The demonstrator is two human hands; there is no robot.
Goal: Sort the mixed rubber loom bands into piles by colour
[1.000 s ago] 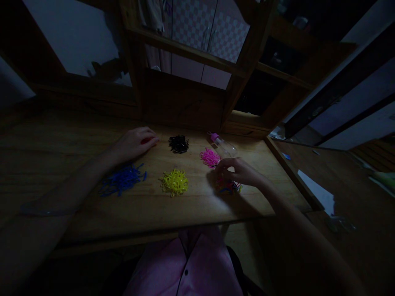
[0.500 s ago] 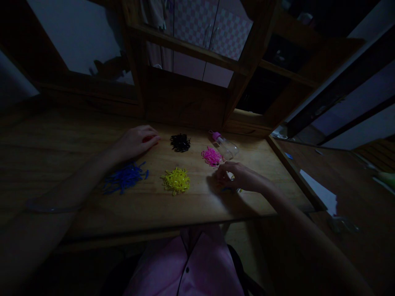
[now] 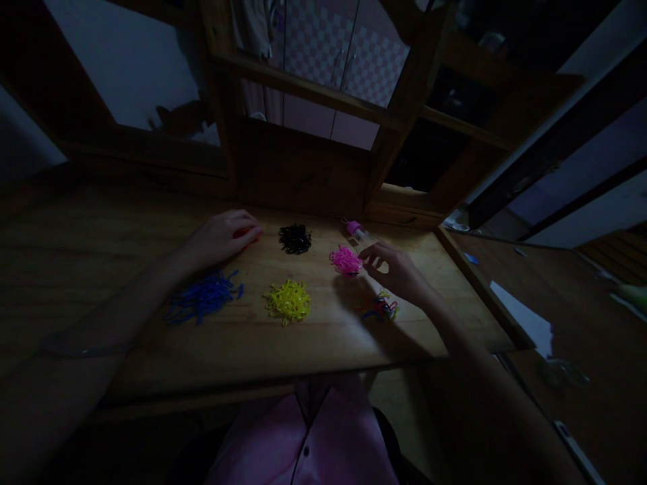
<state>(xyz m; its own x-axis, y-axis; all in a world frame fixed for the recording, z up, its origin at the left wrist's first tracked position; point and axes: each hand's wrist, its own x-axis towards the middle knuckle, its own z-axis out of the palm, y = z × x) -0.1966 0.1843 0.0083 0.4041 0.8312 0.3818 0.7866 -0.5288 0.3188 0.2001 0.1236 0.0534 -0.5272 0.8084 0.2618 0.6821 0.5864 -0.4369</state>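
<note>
My right hand [image 3: 397,273] is at the right edge of a pile of pink rubber bands [image 3: 345,261], thumb and forefinger pinched together; whatever is between the tips is too small to make out. Below that hand lies a small mixed heap of rubber bands [image 3: 381,308] in red, blue, yellow and dark colours. On the left, my left hand [image 3: 222,236] rests on the table, fingers loosely bent over red bands [image 3: 251,237] that it mostly covers. Blue bands [image 3: 205,296] lie under the left forearm's near side, yellow ones [image 3: 288,301] at mid-table, black ones [image 3: 295,238] farther back.
A clear bottle with a pink cap [image 3: 354,227] lies behind the right hand, partly hidden by it. The wooden table [image 3: 242,347] ends at a front edge close to my body. A wooden shelf unit [image 3: 303,165] rises along the back.
My right hand has moved up and away from the mixed heap to the pink pile, uncovering the heap and covering part of the bottle. My left hand has stayed in place.
</note>
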